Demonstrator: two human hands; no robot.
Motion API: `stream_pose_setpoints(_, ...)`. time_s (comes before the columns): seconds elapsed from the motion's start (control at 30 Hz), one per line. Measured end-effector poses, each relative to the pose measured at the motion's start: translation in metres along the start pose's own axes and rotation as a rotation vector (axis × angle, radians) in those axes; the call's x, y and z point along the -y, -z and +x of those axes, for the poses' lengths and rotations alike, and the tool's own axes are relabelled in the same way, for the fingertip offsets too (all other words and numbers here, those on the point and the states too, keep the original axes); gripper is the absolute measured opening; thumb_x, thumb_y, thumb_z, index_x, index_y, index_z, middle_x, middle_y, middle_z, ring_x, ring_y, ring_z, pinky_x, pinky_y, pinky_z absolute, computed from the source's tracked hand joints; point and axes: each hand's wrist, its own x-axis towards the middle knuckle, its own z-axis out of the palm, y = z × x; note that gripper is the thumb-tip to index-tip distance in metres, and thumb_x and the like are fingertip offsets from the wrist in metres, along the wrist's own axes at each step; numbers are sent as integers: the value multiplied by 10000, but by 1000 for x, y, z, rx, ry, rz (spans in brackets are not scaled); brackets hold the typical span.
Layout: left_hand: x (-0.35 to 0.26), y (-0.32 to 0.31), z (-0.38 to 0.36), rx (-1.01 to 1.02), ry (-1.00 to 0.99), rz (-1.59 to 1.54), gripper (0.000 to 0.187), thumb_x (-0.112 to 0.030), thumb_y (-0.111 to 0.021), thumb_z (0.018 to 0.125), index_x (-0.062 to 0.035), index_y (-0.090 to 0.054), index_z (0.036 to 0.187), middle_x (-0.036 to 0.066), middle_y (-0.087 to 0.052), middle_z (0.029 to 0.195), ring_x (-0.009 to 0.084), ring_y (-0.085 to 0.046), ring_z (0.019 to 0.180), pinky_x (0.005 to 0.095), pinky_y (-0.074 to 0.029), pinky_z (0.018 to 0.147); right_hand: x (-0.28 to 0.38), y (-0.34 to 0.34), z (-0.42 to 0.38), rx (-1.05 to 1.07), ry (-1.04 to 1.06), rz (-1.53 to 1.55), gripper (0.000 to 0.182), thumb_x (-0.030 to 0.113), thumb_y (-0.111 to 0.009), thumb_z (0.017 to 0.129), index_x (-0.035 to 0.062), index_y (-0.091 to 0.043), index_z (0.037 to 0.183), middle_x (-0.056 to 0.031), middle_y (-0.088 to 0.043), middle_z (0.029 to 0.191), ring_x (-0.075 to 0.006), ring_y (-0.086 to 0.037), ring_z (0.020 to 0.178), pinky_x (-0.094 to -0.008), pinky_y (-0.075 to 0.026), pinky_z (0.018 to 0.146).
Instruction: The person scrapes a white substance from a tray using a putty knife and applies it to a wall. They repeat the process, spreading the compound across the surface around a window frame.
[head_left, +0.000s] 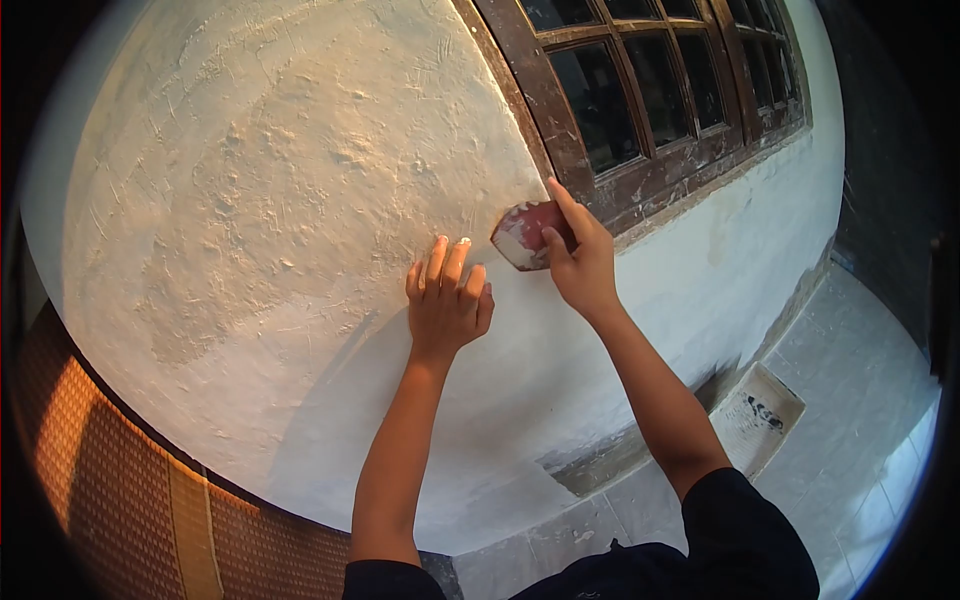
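Note:
My right hand (587, 262) grips a flat reddish scraper (524, 234) smeared with white filler. Its face lies against or very close to the wall (300, 180), just below the lower corner of the window frame (572, 160). The index finger stretches up beside the wooden frame. To the left, my left hand (447, 305) has its fingers apart and slightly bent, fingertips at the wall surface and whitened at the tips. Nothing is in it. Rough, bumpy plaster covers the upper left of the wall; smoother white surface lies under both hands.
A shallow whitish tray (738, 440) with dark marks inside stands on the grey tiled floor (850, 360) at the lower right. Woven brown matting (110, 480) is at the lower left. The window's sill edge (690, 200) runs right of my right hand.

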Motion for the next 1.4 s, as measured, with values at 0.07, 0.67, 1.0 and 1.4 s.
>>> stream_pose_setpoints(0.07,0,0,-2,6,-5,-5,345,-272,-541,881,-180,-402,1182,97,-500,1329,326,-439,1292,512,-295,1000,-30,2,8,-181,-55,-6,572,-94,-577,822,23,-514,1378,-162,-656,1043,-228,-649,920,-312,-496,850)
stream_pose_setpoints(0.67,-1,-1,-1,16,-9,-27,359,-270,-546,878,-181,-402,1195,91,-483,1344,315,-426,1301,522,-314,985,3,3,-9,75,-15,16,579,-94,-598,805,60,-544,1361,-130,-638,929,-231,-633,810,-305,-497,758)
stream_pose_setpoints(1.0,-1,-1,-1,13,-1,-34,378,-266,-561,865,-192,-395,1196,83,-471,1349,318,-415,1304,519,-311,989,-5,8,-13,40,-11,37,604,-80,-616,793,72,-538,1372,-134,-616,880,-222,-630,818,-287,-477,779)
stream_pose_setpoints(1.4,-1,-1,-2,22,7,-32,370,-270,-555,870,-189,-395,1194,84,-474,1342,312,-415,1305,514,-301,995,-15,5,-7,-12,-54,44,584,-87,-621,804,55,-542,1365,-123,-626,918,-210,-611,838,-282,-476,820)
